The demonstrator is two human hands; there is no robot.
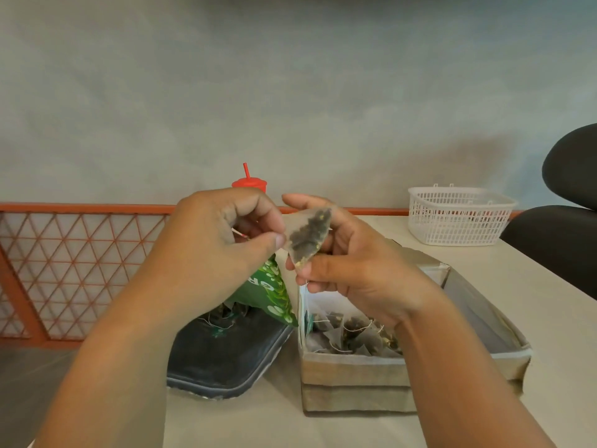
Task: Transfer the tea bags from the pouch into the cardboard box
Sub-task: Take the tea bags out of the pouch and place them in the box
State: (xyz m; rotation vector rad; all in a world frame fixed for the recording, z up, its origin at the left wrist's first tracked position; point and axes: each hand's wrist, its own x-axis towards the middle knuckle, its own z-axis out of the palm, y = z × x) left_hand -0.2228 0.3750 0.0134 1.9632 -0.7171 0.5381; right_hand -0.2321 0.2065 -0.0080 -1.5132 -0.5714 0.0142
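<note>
At the lower right of centre an open cardboard box (352,373) stands on the pale bench (533,302), a heap of tea bags (352,331) lying in its near end; just to its left sits a dark tray (223,357) with a green pouch (271,292) leaning over its far end, and more bags and strings show under the pouch. Above both, mid-frame, the two hands meet on one pyramid tea bag (308,237); the right hand (352,263) holds it between its fingers (300,200) along the top edge and the thumb under the bottom corner; the left hand (210,240) has its fingers (258,218) curled, the thumb tip against the bag's left edge. The bag hangs clear of the box, over the gap between pouch and box. Behind the hands rises a red-capped bottle (249,183); at upper right stands a white basket (458,218); an orange lattice rail (74,270) fills the left.
</note>
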